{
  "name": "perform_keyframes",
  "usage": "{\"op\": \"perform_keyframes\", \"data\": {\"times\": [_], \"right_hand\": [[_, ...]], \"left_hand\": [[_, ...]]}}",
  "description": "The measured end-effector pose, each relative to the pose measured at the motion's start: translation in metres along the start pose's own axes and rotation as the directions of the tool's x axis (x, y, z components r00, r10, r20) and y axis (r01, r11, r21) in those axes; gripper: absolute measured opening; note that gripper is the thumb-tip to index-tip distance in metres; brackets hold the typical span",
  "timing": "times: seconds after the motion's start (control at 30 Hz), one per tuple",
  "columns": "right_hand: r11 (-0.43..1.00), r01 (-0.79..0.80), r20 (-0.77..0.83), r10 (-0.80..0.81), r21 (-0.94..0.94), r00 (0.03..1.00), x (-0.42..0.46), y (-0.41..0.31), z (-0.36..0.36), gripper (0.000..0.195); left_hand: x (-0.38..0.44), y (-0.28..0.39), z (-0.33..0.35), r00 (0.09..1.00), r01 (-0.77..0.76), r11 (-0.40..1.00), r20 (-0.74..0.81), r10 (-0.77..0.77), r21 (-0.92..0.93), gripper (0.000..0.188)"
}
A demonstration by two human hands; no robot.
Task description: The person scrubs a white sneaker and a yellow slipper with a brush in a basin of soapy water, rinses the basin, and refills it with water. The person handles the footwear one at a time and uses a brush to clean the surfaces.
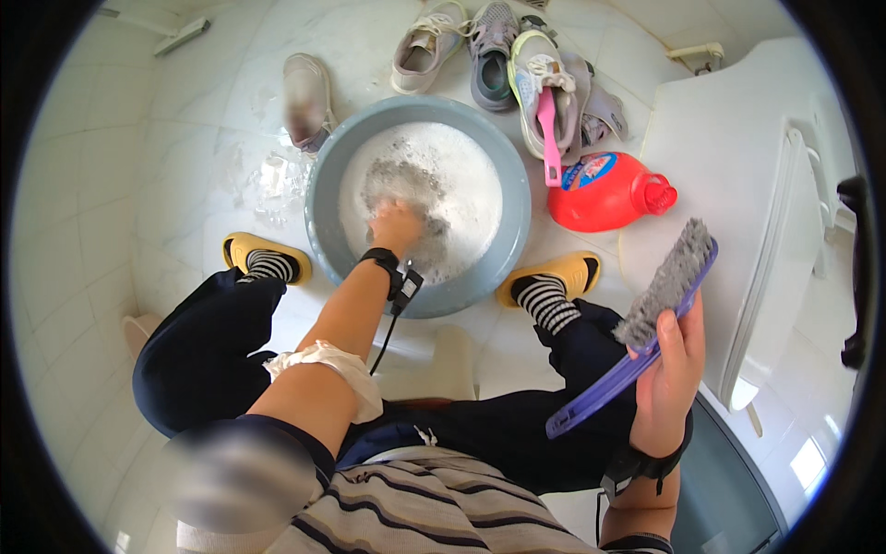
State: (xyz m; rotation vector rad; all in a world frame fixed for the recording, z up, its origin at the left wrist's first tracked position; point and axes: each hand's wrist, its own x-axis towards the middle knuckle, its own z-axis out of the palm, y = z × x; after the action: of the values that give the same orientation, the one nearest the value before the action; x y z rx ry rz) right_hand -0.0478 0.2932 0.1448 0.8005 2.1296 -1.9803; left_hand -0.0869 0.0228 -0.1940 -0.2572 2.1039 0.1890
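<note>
A round grey-blue plastic basin (516, 197) stands on the tiled floor between my feet. White suds (471, 173) cover the water in it, with greyish patches near the middle. My left hand (396, 225) reaches into this foam; its fingers are under the surface, and whatever they touch is hidden. At the right, raised above my knee, my right hand (668, 374) grips a purple scrubbing brush (609, 388) by its handle. The brush's grey bristles (668, 284) face up and to the left.
Several shoes stand beyond the basin, including a white sneaker (426, 45) and a grey shoe (493, 55). A pink-handled brush (547, 128) sits in another sneaker (533, 62). A red detergent bottle (595, 204) lies at the right. One wet shoe (304, 93) is left, near puddles (273, 173).
</note>
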Motion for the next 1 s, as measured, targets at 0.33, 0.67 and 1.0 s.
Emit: {"op": "perform_keyframes", "data": {"times": [0.33,0.67,1.0], "right_hand": [[0.991,0.125,0.148,-0.129,0.037,0.98,-0.027,-0.014,-0.004,0.052],[0.985,0.17,0.165,-0.171,0.018,0.971,-0.036,-0.008,-0.005,0.048],[0.992,0.124,0.131,-0.119,-0.036,0.984,-0.019,0.002,0.002,0.058]], "left_hand": [[-0.057,-0.026,-0.016,0.704,-0.541,0.586,-0.706,-0.078,-0.603,0.1],[-0.079,-0.024,-0.028,0.709,-0.436,0.688,-0.692,-0.134,-0.58,0.109],[-0.048,-0.005,0.022,0.91,-0.005,0.931,-0.388,-0.147,-0.365,0.097]]}}
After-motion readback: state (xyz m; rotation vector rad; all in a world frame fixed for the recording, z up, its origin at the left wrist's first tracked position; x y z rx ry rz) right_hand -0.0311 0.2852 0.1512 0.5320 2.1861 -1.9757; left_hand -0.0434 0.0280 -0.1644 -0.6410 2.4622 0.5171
